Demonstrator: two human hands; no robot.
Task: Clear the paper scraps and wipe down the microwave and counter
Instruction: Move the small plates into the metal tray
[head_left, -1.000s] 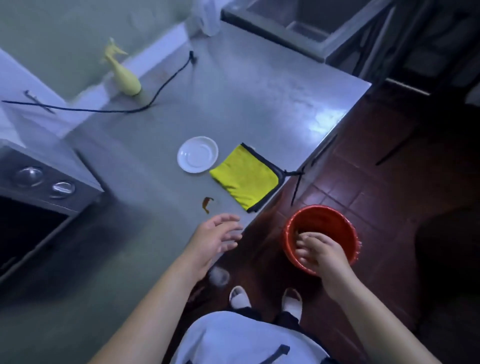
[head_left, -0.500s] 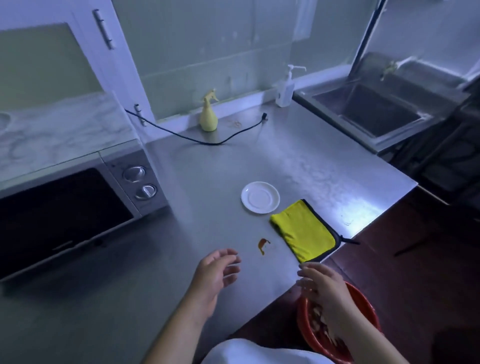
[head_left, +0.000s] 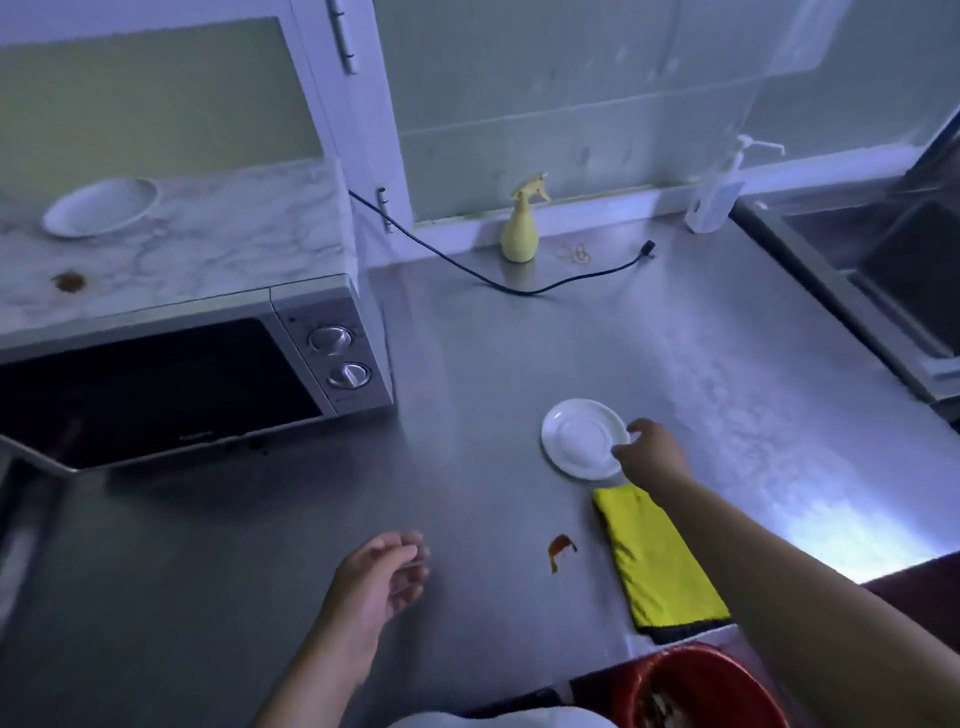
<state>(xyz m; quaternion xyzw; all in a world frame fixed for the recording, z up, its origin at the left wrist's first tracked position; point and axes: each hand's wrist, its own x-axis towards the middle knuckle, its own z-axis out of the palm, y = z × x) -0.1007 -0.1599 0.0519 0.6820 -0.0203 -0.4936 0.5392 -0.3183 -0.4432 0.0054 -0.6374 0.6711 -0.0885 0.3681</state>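
Nearest, below the table's (head_left: 509, 358) near edge on the right, a red bucket (head_left: 698, 691) is sitting with pale bits in it, too blurred to name. The left hand (head_left: 382, 577) is hovering low over the bare steel, its fingers loosely curled and gripping nothing, much as it was half a second ago. Just right of it a small brown stain (head_left: 561, 548) is lying on the table. Beside the stain the yellow cloth (head_left: 654, 556) is lying flat, its long axis running near to far, with the far end leaning slightly left and the black-edged near end reaching the table's edge.

The right hand (head_left: 652, 454), which was over the bucket a moment ago, is now reaching across the cloth's far corner. Its thumb and fingers are curling round the right rim of the white saucer (head_left: 576, 436). Whether the saucer is leaving the table cannot be told.

Farther left the microwave (head_left: 171, 384) is standing with its long axis left to right, its dark door facing the near side and two dials at its right end. A white plate (head_left: 98, 208) is resting on its marbled top. At the far wall a black cable (head_left: 519, 288) is trailing past a yellow spray bottle (head_left: 519, 228) whose nozzle is pointing right.
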